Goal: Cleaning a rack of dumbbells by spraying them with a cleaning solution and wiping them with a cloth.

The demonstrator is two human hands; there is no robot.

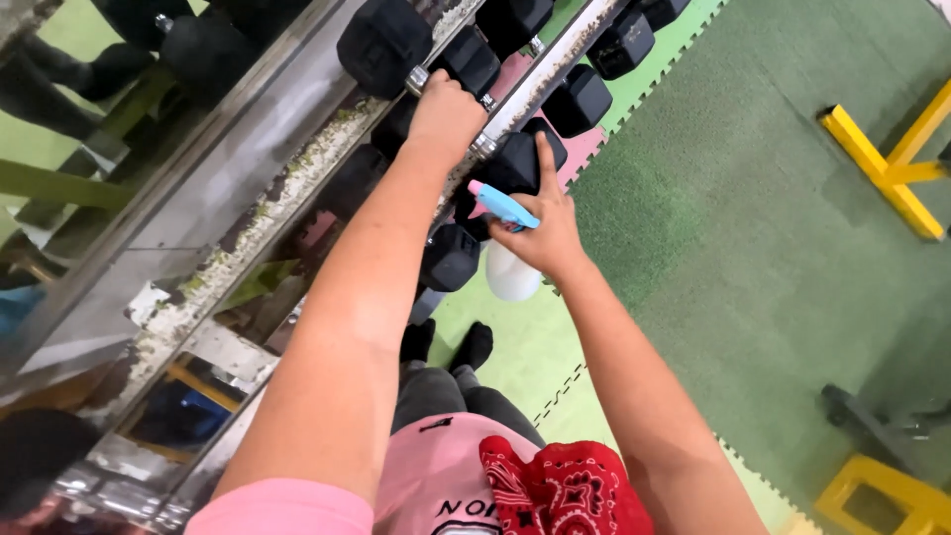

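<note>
Head view shows your left hand (446, 109) closed on the dumbbell handle (428, 81) on the rack (297, 188); heavy, rigid, grip mid-bar. Your right hand (540, 223) wraps the light, slippery spray bottle (511, 269).

Metal rack (248, 198) runs diag., lower left to top centre. Black hex dumbbells (466, 61) sit on its rails. Green mat floor (773, 218) at right.

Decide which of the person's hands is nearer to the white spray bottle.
Right. The right hand grips the white spray bottle by its blue trigger head. The left hand is farther up, closed around a dumbbell handle on the rack.
</note>
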